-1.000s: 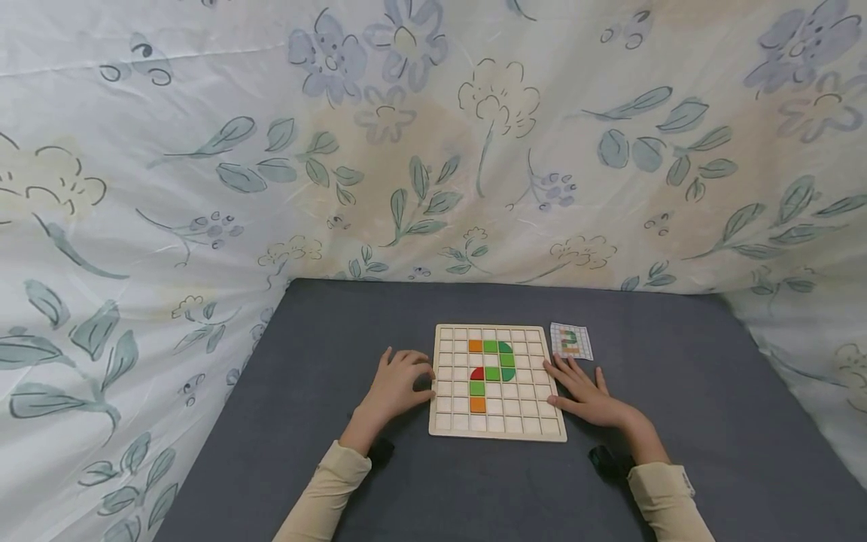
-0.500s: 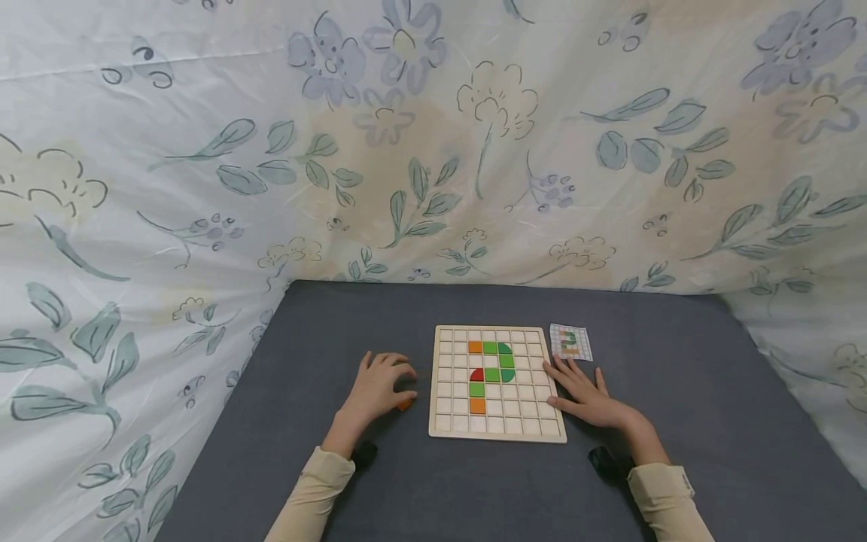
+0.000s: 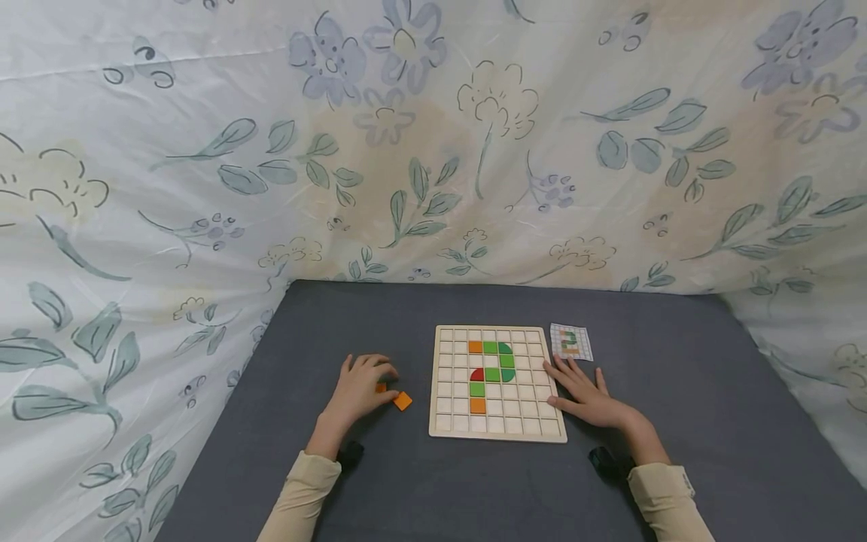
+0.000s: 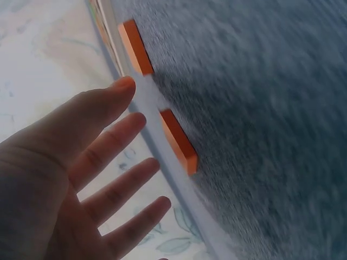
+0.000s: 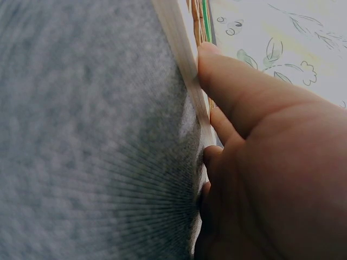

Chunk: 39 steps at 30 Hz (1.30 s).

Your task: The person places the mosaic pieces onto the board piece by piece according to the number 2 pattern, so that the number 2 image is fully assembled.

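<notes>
Soft, even light; sharp head view, blurred wrist views.
Faint shadows fall under the hands on the table (image 3: 677, 361); the head view bows at its edges, and both wrist views smear the grey surface.

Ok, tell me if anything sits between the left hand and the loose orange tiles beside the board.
Nothing visible does: the left hand lies right at the two orange tiles on the grey mat, left of the wooden board.

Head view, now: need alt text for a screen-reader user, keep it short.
A person's left hand rests on a grey table beside two loose orange tiles, while the right hand lies flat against the right edge of a wooden grid board. The board holds orange, green and red tiles; a small pattern card lies to its right, floral cloth behind.
</notes>
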{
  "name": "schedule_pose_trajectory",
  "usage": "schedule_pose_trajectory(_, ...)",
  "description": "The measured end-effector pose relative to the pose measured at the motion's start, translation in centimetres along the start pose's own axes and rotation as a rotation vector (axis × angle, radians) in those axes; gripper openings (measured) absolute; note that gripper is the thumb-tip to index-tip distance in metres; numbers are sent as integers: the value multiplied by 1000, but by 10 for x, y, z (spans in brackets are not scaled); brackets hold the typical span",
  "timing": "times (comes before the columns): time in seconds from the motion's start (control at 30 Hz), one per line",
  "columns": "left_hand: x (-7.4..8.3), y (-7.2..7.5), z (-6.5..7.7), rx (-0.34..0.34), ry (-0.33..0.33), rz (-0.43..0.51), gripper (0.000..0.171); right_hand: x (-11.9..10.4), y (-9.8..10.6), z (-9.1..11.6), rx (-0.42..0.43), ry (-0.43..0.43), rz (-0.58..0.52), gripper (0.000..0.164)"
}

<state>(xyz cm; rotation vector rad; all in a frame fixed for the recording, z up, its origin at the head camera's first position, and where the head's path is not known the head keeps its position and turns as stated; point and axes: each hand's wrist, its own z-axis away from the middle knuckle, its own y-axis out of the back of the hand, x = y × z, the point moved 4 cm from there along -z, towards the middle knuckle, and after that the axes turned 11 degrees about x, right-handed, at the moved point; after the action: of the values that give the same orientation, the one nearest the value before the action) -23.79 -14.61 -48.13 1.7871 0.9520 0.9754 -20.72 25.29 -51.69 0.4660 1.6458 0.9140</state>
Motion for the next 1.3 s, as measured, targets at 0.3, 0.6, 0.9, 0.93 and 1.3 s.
schedule_pose_trajectory(0.3,-10,6,7,42,-26,10,29,0,0,0,-2,-1,-3,68)
schedule_pose_trajectory(0.6,-22,12,7,-41,37,-5,30,1,1,0,-6,2,-10,67)
schedule_pose_trajectory(0.9,-26,18,11,-64,60,-14,26,2,2,-1,-9,-1,-2,68)
schedule_pose_trajectory(0.93,-27,18,11,-67,61,-14,25,2,2,-1,-9,-1,-3,68)
schedule_pose_trajectory(1.3,-22,18,8,-38,36,-31,21,1,3,-1,-15,6,-9,67)
